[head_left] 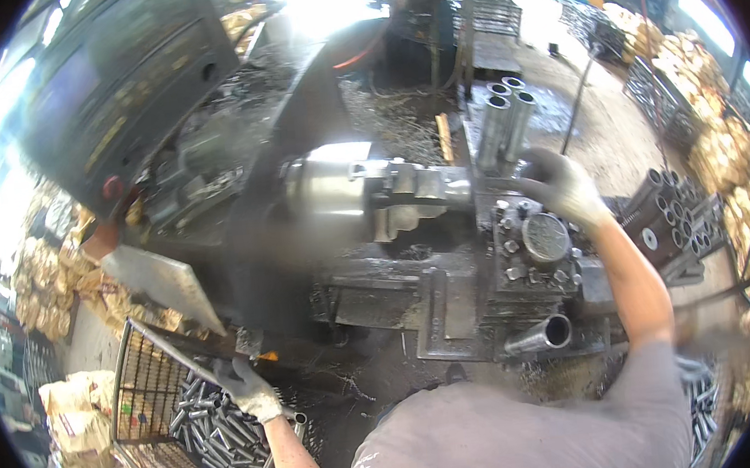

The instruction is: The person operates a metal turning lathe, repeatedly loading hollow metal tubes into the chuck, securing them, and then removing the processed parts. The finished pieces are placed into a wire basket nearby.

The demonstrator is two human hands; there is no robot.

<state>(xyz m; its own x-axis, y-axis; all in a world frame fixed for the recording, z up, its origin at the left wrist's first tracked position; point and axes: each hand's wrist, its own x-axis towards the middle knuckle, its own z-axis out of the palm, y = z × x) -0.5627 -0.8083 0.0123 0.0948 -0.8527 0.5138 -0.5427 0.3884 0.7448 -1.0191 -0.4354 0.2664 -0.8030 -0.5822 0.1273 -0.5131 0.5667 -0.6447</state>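
Observation:
My left hand [253,394], in a grey-and-white work glove, is beside the rim of a wire-mesh basket [143,388] at lower left. Its fingers look stretched and apart, and nothing shows in them. Short metal tubes [223,439] fill the basket. My right hand [565,189], gloved too, reaches over the tool post [543,239] of a lathe. Its fingers curl leftward, close to several upright metal tubes [499,125]; what they grip is hidden. A shiny round chuck [335,184] with stepped jaws [402,191] is left of the tool post.
A larger tube [540,335] lies on the carriage near me. At right stands a stack of tubes [672,217]. A tilted metal plate [160,279] juts out above the basket. Sacks [78,411] stand at far left; more short tubes [700,402] lie at lower right.

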